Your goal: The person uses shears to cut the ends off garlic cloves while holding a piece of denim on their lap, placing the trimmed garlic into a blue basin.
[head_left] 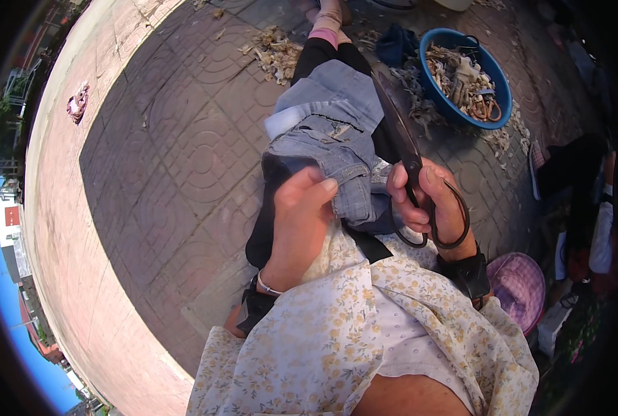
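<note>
A pair of blue denim jeans [326, 139], creased and bunched, lies across my outstretched legs. My left hand [298, 204] pinches the near edge of the denim between thumb and fingers. Just right of the cloth, my right hand [434, 197] grips large dark scissors [402, 135]. Their handle loops hang around and below my fingers, and the long blades point up and away, looking closed. The blades pass beside the denim's right side; I cannot tell whether they touch it.
A blue basin [504, 104] at the far right holds scraps and cords. Loose scraps [274, 55] lie on the paving by my feet. A pink checked hat [520, 288] rests by my right elbow. Another person's dark-clothed leg [569, 170] is at the right. Sunlit pavement [52, 180] stretches left.
</note>
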The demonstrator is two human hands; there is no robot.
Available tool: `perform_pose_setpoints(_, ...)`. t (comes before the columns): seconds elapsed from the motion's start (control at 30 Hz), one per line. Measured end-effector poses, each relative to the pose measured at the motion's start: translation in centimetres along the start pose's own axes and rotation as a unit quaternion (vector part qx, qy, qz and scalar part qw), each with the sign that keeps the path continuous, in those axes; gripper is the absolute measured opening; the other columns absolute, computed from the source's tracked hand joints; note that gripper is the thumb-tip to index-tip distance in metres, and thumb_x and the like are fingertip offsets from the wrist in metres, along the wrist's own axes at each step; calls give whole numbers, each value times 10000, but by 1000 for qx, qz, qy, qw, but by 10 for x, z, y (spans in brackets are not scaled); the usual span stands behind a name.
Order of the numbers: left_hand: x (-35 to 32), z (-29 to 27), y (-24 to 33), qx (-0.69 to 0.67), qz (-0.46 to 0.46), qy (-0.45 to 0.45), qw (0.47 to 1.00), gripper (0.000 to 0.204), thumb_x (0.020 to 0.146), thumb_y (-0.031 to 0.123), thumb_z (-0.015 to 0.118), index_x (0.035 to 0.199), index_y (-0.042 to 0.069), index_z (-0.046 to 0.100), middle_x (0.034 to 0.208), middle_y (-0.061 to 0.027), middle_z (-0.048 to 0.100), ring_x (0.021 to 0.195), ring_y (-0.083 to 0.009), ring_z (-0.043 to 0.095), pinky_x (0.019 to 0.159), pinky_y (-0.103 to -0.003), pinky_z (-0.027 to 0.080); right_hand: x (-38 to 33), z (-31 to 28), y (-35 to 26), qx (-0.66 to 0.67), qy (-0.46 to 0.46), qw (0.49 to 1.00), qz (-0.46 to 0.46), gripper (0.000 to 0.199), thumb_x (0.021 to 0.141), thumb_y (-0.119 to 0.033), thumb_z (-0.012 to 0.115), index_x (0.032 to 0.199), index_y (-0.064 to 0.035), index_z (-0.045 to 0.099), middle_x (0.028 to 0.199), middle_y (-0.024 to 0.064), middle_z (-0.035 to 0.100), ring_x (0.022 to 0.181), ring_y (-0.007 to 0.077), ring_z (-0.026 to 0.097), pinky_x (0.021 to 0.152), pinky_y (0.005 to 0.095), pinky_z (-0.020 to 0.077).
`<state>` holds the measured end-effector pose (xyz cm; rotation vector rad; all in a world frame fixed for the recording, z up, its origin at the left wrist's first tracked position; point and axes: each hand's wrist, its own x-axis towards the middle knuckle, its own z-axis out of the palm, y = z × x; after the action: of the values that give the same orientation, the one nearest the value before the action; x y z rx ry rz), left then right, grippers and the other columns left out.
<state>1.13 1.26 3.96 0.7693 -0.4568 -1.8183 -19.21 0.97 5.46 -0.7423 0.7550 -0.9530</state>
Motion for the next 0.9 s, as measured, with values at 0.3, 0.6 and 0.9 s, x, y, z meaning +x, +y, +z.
perform_pose_setpoints(0.3, 2, -11, 3, -25, 56, 16, 998, 130, 870, 59, 546, 987, 14, 579, 971, -63, 647, 901, -136, 611, 840, -299, 480, -31, -5, 2, -35, -103, 981, 160, 297, 945, -300, 534, 965, -6, 568, 689, -21, 473, 508, 3, 366, 420, 172, 257)
perform_pose_setpoints(0.6, 0, -6, 5, -25, 67, 27, 997, 136, 860, 49, 558, 982, -5, 587, 994, -73, 637, 910, -140, 595, 852, -287, 452, -39, -3, -1, -74, -98, 976, 180, 296, 938, -323, 547, 963, -30, 579, 732, -42, 466, 539, -2, 347, 462, 158, 250)
perform_pose_setpoints(0.9, -1, -5, 4, -10, 78, 36, 996, 131, 846, 30, 565, 976, 23, 580, 970, -54, 637, 890, -131, 600, 831, -288, 464, -36, -6, 0, -59, -111, 975, 181, 286, 940, -311, 546, 964, -27, 575, 738, -37, 469, 535, -3, 355, 438, 157, 246)
